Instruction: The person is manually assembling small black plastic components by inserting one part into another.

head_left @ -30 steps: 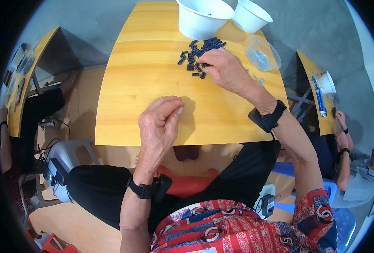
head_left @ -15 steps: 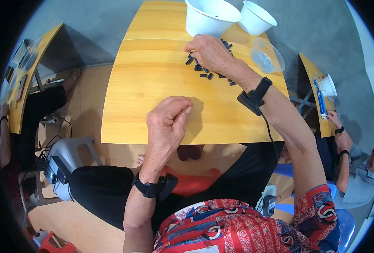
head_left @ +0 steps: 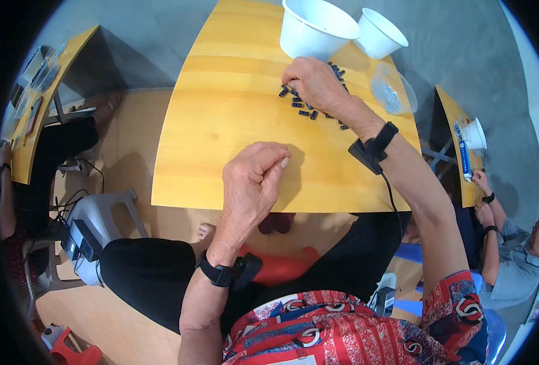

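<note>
Several small dark blue-black cylindrical pieces (head_left: 297,104) lie loosely on the wooden table (head_left: 221,128) before the larger white tub (head_left: 312,44). My right hand (head_left: 318,86) is over them, its thumb and fingers closed in a pinch at the left part of the group. What is between those fingertips is hidden. Nearer the table's front edge is my left hand (head_left: 252,179), held above the surface with its fingertips pressed together. Nothing can be made out in that pinch.
A smaller white tub (head_left: 381,35) stands at the far right corner. In front of it sits a clear plastic container (head_left: 392,92) with small clear pieces. People sit at side tables left and right. A cable (head_left: 392,193) hangs from my right wrist device.
The whole view has shifted slightly, so the table and tubs appear farther right and lower. My right hand stays at the dark pieces. My left hand keeps its pinch.
</note>
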Tool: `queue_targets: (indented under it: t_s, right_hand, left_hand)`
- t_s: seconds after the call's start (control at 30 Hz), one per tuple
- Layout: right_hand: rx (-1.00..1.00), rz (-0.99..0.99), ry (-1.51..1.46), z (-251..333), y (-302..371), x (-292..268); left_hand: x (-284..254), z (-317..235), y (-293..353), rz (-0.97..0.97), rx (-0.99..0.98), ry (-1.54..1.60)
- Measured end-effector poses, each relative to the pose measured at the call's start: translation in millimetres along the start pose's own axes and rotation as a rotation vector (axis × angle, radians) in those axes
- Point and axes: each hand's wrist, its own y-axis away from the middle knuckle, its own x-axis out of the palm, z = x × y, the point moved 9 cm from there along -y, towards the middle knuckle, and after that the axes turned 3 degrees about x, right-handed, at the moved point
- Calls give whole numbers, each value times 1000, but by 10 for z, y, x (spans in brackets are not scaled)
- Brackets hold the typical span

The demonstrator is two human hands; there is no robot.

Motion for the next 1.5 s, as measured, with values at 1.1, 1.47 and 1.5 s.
queue_targets:
  t_s: [1.1, 1.47, 1.5]
  right_hand:
    - [-173, -90, 156, 308, 128, -91]
    - [-192, -64, 151, 395, 120, -41]
    - [-273, -171, 93, 451, 168, -189]
  left_hand:
    - [-10, -15, -14, -47, 23, 59]
    - [-7, 115, -34, -35, -87, 128]
    - [-7, 98, -48, -32, -86, 128]
